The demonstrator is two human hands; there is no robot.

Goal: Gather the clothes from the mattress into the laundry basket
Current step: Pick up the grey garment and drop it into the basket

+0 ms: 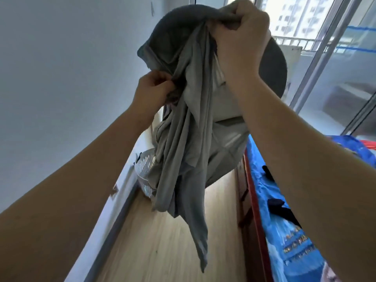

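Note:
A bundle of grey clothes hangs high in front of me, over the floor. My right hand grips the bundle's top in a fist. Lower and to the left, my left hand pinches a dark fold at its side. The white slotted laundry basket stands on the floor by the left wall, partly hidden behind the hanging cloth. At the right lies the mattress, wrapped in blue plastic, with dark clothes on it.
A white wall runs along the left above a grey skirting board. Wooden floor stretches between the wall and the red-brown bed frame. Sliding glass doors to a balcony are at the back right.

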